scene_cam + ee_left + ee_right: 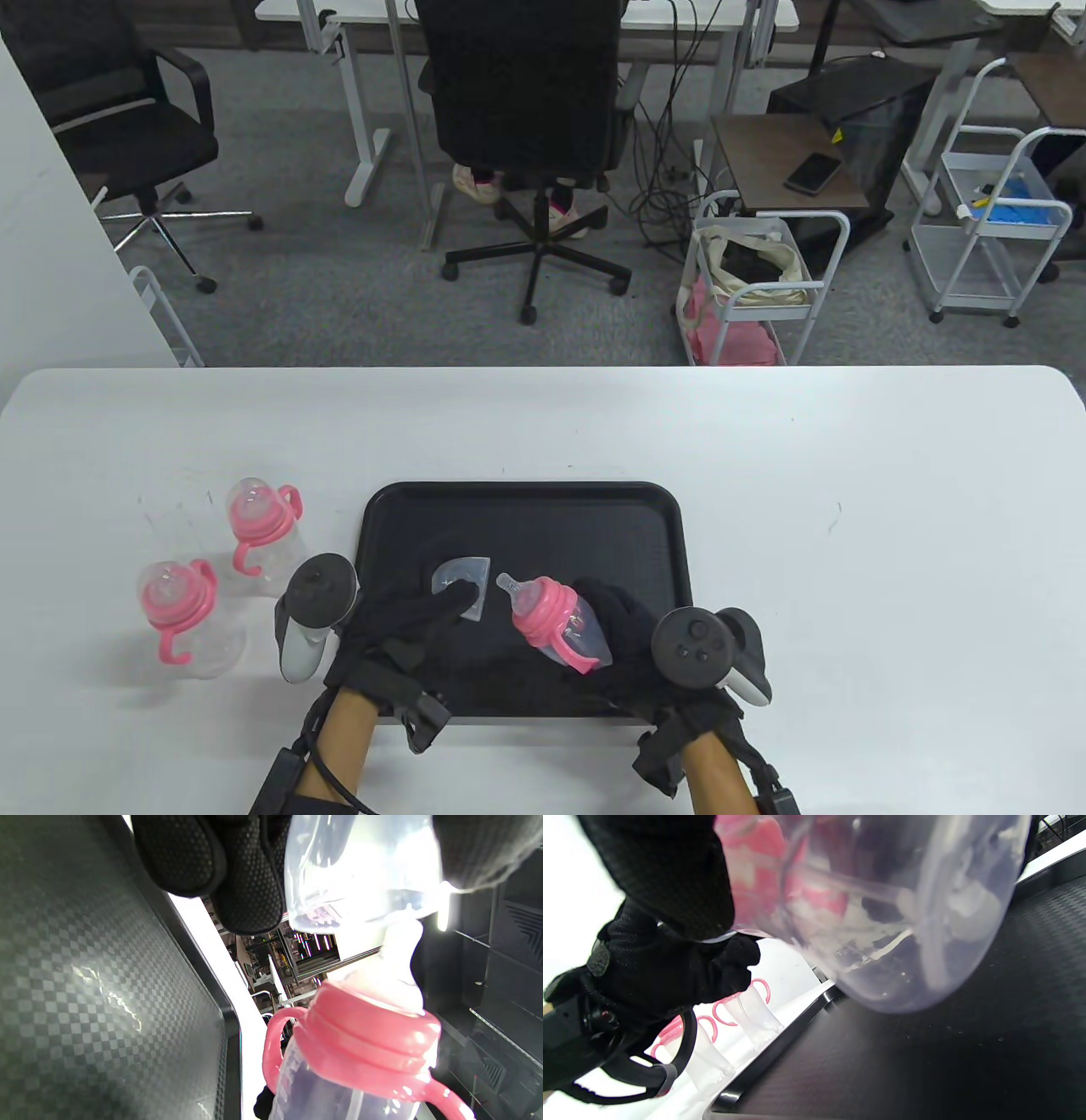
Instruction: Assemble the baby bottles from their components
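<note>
Here the right hand (pixel 624 632) grips the bottle (pixel 564 624) tilted above the tray (pixel 526 509), teat toward the left hand (pixel 407 624), which pinches the clear cap (pixel 461 584), presumably to fit it; two capped bottles (pixel 254 535) stand on the desk (pixel 848 552) left.

I see a white table (pixel 764 475) carrying a black tray (pixel 526 509) near its front middle. Left of the tray, two assembled baby bottles (pixel 259 539) with pink handled collars stand directly on the tabletop, one nearer than the other.
</note>
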A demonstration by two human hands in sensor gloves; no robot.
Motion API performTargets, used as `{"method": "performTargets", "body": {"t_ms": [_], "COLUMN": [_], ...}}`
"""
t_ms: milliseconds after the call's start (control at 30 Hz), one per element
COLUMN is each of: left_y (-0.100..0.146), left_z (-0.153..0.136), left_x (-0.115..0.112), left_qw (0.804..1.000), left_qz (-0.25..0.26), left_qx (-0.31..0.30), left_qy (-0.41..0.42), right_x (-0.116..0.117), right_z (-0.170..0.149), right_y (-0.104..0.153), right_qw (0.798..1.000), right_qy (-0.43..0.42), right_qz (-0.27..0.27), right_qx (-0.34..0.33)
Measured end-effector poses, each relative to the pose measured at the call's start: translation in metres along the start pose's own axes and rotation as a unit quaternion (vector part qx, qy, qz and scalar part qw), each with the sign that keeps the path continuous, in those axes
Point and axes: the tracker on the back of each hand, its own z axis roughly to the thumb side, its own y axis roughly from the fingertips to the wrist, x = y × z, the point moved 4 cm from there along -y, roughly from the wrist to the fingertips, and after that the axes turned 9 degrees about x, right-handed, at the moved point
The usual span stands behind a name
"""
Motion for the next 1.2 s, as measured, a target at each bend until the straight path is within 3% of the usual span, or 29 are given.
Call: {"method": "performTargets", "body": {"t_ms": [167, 433, 800, 1100, 1200], "left_y": [-0.001, -0.001, 0.002, 0.007, 0.007], "left_z": [0.005, 0.017, 0.036, 0.047, 0.046], "left_x": [-0.005, -0.023, -0.037, -0.046, -0.047], "left_qw": [1.000, 0.992, 0.980, 0.960, 0.964], "left_qz": [-0.014, -0.051, -0.054, -0.051, -0.051], "left_qx": [-0.006, -0.016, -0.050, -0.075, -0.081], "left_qy": [-0.027, -0.111, -0.185, -0.266, -0.247], "right_x": [0.007, 0.014, 0.007, 0.009, 0.011], "right_z": [0.010, 0.026, 0.027, 0.033, 0.033], "right_y": [0.000, 0.001, 0.003, 0.002, 0.000], "right_qw": [0.999, 0.991, 0.987, 0.989, 0.990], "right_qy": [0.031, 0.123, 0.137, 0.133, 0.129], "right_qz": [0.006, -0.036, -0.059, -0.029, -0.016], "right_qx": [-0.017, -0.042, -0.056, -0.054, -0.053]}}
